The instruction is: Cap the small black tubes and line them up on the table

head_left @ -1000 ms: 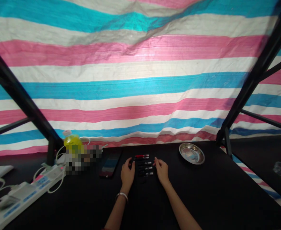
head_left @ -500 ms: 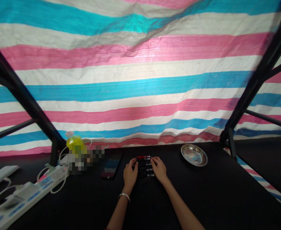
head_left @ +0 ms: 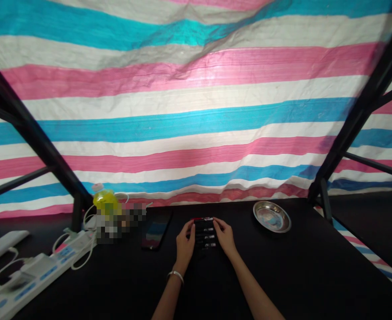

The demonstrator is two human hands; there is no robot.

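Note:
Several black marker pens (head_left: 209, 237) lie in a stack of rows on the black table, between my two hands. At the far end of the rows is a red marker (head_left: 202, 219). My left hand (head_left: 185, 240) has its fingertips closed on the left end of the red marker. The right end of that marker is between the fingers of my right hand (head_left: 225, 235). A bracelet is around my left wrist.
A dark phone (head_left: 156, 230) lies left of my hands, and a round metal dish (head_left: 272, 217) sits to the right. A white power strip (head_left: 38, 278) with cables and a yellow item (head_left: 106, 203) are at the left. A striped sheet (head_left: 196, 120) hangs behind the table.
Both hands have shifted slightly to the right, and the red marker has moved a little right with them. The black markers look nearly unchanged.

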